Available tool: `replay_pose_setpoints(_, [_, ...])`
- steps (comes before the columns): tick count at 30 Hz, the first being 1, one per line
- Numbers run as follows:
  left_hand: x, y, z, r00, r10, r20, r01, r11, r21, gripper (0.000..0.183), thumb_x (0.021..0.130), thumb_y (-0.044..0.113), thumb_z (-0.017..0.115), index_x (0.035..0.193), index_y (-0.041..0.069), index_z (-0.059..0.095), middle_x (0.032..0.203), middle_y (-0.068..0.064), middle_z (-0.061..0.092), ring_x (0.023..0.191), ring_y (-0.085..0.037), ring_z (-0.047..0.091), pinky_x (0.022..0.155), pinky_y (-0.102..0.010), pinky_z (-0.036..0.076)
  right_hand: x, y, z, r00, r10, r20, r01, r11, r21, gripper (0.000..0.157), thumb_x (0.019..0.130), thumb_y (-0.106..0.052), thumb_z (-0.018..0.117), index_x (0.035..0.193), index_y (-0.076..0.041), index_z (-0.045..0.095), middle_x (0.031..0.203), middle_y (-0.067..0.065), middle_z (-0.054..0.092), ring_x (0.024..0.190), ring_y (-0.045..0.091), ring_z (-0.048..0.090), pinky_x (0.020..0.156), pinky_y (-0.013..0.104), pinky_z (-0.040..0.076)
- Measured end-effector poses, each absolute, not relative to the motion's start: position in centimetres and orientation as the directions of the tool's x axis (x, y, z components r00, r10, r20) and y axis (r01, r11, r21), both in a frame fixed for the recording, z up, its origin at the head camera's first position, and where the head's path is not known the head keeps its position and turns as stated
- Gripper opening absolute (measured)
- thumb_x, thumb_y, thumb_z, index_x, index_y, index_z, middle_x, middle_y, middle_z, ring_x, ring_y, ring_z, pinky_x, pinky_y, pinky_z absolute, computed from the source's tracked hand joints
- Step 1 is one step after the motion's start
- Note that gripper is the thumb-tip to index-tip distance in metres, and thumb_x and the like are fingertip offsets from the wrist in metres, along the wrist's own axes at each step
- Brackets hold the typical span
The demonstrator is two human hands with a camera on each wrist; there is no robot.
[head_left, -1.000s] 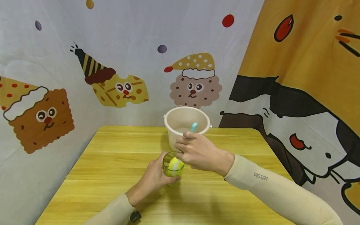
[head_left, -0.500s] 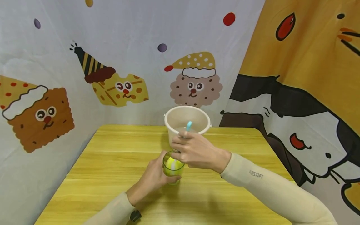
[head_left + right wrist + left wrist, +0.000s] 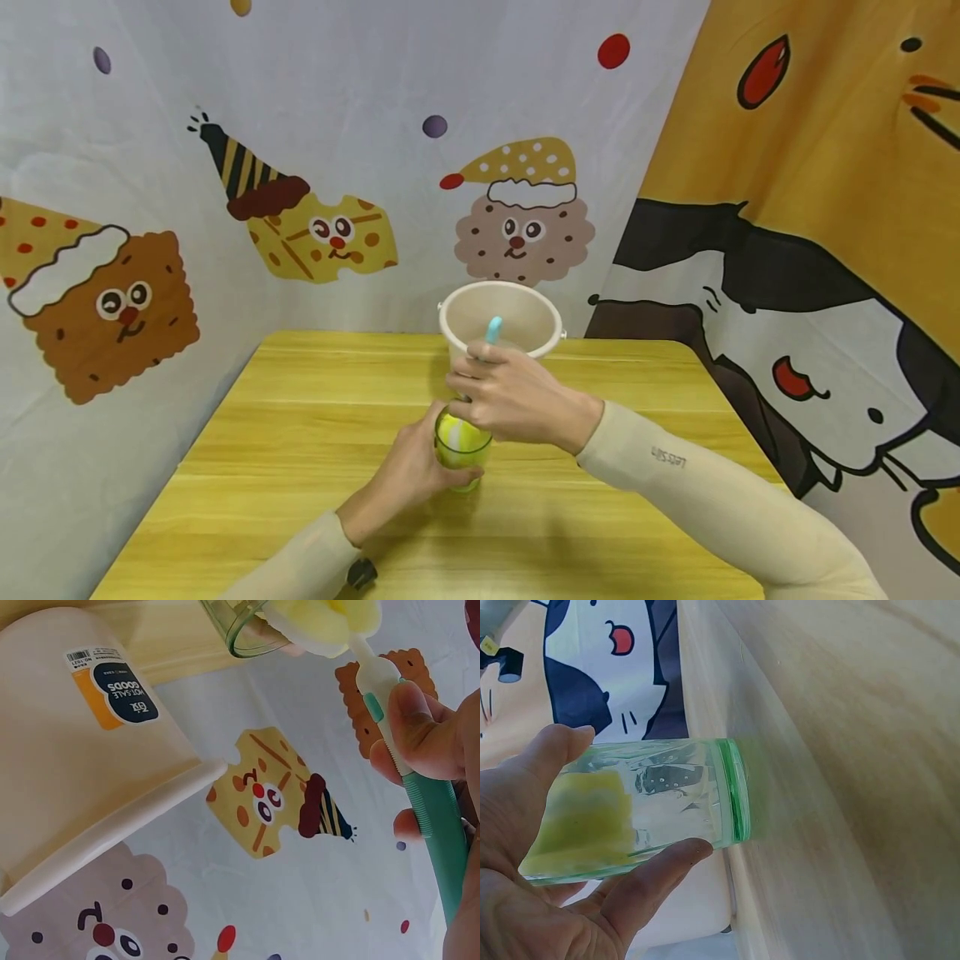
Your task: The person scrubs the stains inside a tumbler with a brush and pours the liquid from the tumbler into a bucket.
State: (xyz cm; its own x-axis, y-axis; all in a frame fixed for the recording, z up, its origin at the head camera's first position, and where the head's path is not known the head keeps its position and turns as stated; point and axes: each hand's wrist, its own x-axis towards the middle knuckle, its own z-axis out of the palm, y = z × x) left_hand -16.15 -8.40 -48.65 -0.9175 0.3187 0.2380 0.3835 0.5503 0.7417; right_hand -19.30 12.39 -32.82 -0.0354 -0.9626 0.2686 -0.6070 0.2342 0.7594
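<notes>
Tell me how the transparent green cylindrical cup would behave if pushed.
The transparent green cylindrical cup, glass or clear plastic, seems stiff: its walls look straight in the left hand. Taller than wide, it may tip if pushed high. Its smooth, glossy sides could be slippery.

The cup is glossy, see-through and green-tinted, glass or clear plastic, while the sponge head looks soft and matt above a smooth plastic handle with ribbed edges. The bucket is smooth, satiny plastic bearing a printed sticker. Wood-grained and faintly shiny, the desk meets a matt, lightly creased cloth backdrop.
</notes>
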Motion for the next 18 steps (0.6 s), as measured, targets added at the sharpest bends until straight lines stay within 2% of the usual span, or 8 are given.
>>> replay_pose_setpoints(4, [-16.2,-8.4,-48.7,-0.920,0.318,0.230,0.377,0.551,0.745,0.092,0.082,0.033,0.110,0.154,0.017,0.056,0.126,-0.006,0.082,0.107,-0.018,0.081,0.085,-0.026,0.067,-19.5,12.1,-32.9,-0.039,-0.963,0.266,-0.598,0.236,0.766,0.005,0.099,-0.035,0.086,0.105,-0.035,0.088,0.111,-0.014,0.086,0.118,0.012,0.074,0.116,0.032,0.047])
replay_pose_setpoints(9, [-16.2,-8.4,-48.7,-0.929,0.305,0.208,0.351,0.556,0.753,0.093,0.081,0.033,0.110,0.155,0.018,0.055,0.128,-0.001,0.082,0.110,-0.015,0.080,0.090,-0.026,0.067,-19.7,11.7,-32.8,-0.054,-0.962,0.268,-0.620,0.243,0.746,0.004,0.100,-0.033,0.085,0.101,-0.035,0.088,0.110,-0.014,0.086,0.119,0.013,0.074,0.115,0.033,0.049])
replay_pose_setpoints(18, [-16.2,-8.4,-48.7,-0.931,0.292,0.219,0.353,0.569,0.743,0.101,0.079,0.033,0.111,0.160,0.020,0.053,0.128,0.000,0.083,0.113,-0.017,0.081,0.097,-0.037,0.070,-20.4,11.3,-32.7,-0.117,-0.966,0.233,-0.649,0.251,0.718,0.006,0.098,-0.029,0.088,0.102,-0.034,0.089,0.112,-0.012,0.085,0.119,0.012,0.072,0.116,0.034,0.053])
